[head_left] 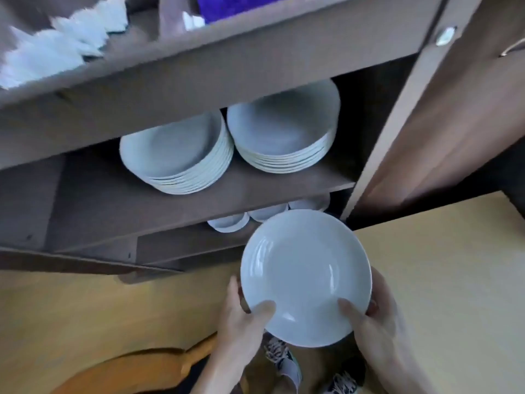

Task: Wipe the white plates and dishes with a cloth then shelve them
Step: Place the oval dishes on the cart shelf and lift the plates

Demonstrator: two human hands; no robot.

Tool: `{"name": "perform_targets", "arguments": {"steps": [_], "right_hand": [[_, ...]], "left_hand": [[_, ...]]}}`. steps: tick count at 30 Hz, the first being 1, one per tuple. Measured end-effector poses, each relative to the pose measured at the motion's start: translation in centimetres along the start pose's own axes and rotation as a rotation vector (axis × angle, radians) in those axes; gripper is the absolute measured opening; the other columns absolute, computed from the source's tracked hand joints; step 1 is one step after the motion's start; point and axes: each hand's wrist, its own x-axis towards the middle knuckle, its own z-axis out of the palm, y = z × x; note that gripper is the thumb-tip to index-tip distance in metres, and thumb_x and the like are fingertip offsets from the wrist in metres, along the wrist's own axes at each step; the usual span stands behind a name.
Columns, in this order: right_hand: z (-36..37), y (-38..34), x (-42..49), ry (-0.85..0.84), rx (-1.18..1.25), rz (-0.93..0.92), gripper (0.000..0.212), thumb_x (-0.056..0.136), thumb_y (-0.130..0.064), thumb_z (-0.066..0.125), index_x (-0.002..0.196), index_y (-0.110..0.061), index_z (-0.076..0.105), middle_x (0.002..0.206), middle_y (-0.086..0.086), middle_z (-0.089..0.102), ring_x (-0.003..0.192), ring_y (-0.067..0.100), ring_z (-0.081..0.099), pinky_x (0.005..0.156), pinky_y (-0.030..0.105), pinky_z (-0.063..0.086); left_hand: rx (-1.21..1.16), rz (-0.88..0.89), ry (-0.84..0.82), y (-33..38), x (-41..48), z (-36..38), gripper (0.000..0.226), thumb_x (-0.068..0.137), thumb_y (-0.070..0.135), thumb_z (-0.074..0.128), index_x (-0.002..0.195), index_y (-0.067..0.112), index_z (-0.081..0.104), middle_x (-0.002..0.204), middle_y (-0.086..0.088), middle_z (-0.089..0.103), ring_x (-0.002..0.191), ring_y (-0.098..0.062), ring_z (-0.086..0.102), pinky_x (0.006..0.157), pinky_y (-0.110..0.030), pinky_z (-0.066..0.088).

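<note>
Two grips: the left grip [241,317] and the right grip [375,311] each clasp the near rim of one white plate [305,277], on opposite sides.
Grip state: each thumb is laid on the plate's upper face and the fingers are curled beneath it, so both pinch the rim. How the fingers lie underneath is hidden.
Plate position: it is held in the air, face up and tipped slightly toward the camera, in front of the open cupboard. It sits lower than the middle shelf [199,200], with the bench [440,265] just to its right.
Shelf contents: a left stack [176,155] and a right stack [284,135] of similar plates sit side by side, nearly touching. Small white bowls [230,223] are on the shelf below.
Handling: the plate looks like glazed ceramic, so probably stiff, smooth enough to slip, and likely to chip on a knock. One plate should weigh little; a stack would not.
Where to hold: opposite rim edges, thumbs above and fingers below, as it is held now. The glossy centre gives no purchase.
Risk: the rim could strike the shelf edge or the open door [454,123] on the way in.
Cloth: none is in either grip, so the wiping looks done for this plate.
</note>
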Motion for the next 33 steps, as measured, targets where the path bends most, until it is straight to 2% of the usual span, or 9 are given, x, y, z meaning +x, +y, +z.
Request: {"name": "perform_targets", "arguments": {"steps": [5,9,12,14,17,21,24,29,33], "right_hand": [[8.8,-2.9,-5.9,-0.163,-0.109,-0.090,0.083,0.061,-0.053,0.074,0.139,-0.048,0.047,0.128,-0.022,0.058,0.118,0.018,0.056,0.096,0.049,0.053],[14.0,-4.6,-7.5,-0.289,-0.182,-0.190,0.080,0.063,-0.050,0.073,0.138,-0.043,0.048,0.128,-0.023,0.059,0.114,0.008,0.058,0.081,0.022,0.049],[18.0,-5.7,-7.5,-0.380,-0.238,-0.243,0.067,0.078,-0.019,0.081,0.131,-0.043,0.049,0.123,-0.016,0.062,0.112,0.011,0.058,0.070,0.004,0.044],[20.6,-6.3,-7.1,-0.427,-0.278,-0.265,0.065,0.083,-0.005,0.077,0.125,-0.047,0.051,0.121,-0.016,0.064,0.111,0.009,0.059,0.072,0.004,0.044],[26.3,-5.4,-8.2,-0.465,-0.328,-0.328,0.060,0.085,-0.007,0.075,0.134,-0.035,0.054,0.124,-0.008,0.065,0.114,0.013,0.060,0.083,0.018,0.046],[31.0,-6.9,-7.0,-0.491,-0.329,-0.383,0.061,0.086,0.001,0.069,0.108,-0.053,0.049,0.103,-0.027,0.062,0.092,-0.007,0.060,0.069,0.002,0.043],[33.5,-8.3,-5.7,-0.504,-0.347,-0.438,0.055,0.086,0.003,0.066,0.107,-0.043,0.046,0.099,-0.029,0.056,0.087,-0.022,0.055,0.065,-0.002,0.039],[37.2,-9.3,-4.0,-0.504,-0.396,-0.514,0.050,0.091,-0.009,0.062,0.136,-0.027,0.048,0.116,-0.011,0.065,0.104,0.010,0.060,0.077,0.016,0.043],[38.4,-10.0,-1.9,-0.552,-0.429,-0.536,0.053,0.096,-0.018,0.061,0.145,-0.025,0.041,0.125,-0.002,0.065,0.109,0.019,0.061,0.078,0.016,0.040]], "left_hand": [[-0.181,0.006,0.136,-3.1,-4.3,-10.7,0.108,0.059,0.044,0.087,0.153,0.043,0.035,0.148,0.007,0.052,0.135,-0.024,0.051,0.109,-0.057,0.049],[-0.345,0.030,0.218,-4.7,-5.9,-16.6,0.070,0.085,0.012,0.084,0.141,0.036,0.049,0.132,0.009,0.063,0.114,-0.017,0.064,0.089,-0.049,0.062],[-0.403,0.051,0.274,-4.8,-6.6,-19.9,0.068,0.087,0.007,0.081,0.141,0.035,0.050,0.132,0.007,0.065,0.114,-0.019,0.067,0.088,-0.053,0.062],[-0.424,0.053,0.333,-4.8,-6.6,-22.1,0.065,0.088,0.006,0.079,0.141,0.034,0.053,0.131,0.007,0.067,0.119,-0.021,0.066,0.092,-0.056,0.061],[-0.459,0.112,0.368,-6.9,-6.0,-26.7,0.053,0.091,0.005,0.075,0.135,0.031,0.061,0.124,0.007,0.073,0.116,-0.021,0.069,0.085,-0.046,0.064],[-0.471,0.137,0.417,-5.8,-3.7,-30.0,0.045,0.093,0.006,0.073,0.130,0.029,0.064,0.118,0.011,0.075,0.112,-0.014,0.070,0.077,-0.034,0.065],[-0.492,0.169,0.437,-4.7,-1.3,-31.6,0.049,0.093,0.005,0.071,0.136,0.027,0.062,0.125,0.007,0.072,0.114,-0.017,0.069,0.073,-0.032,0.065],[-0.535,0.200,0.461,-3.4,2.2,-33.7,0.044,0.095,0.002,0.067,0.136,0.018,0.062,0.127,-0.001,0.070,0.112,-0.024,0.070,0.071,-0.033,0.065],[-0.576,0.192,0.499,-2.2,5.3,-33.7,0.033,0.097,0.004,0.065,0.128,0.013,0.065,0.124,-0.004,0.071,0.110,-0.022,0.070,0.070,-0.029,0.064]]}}
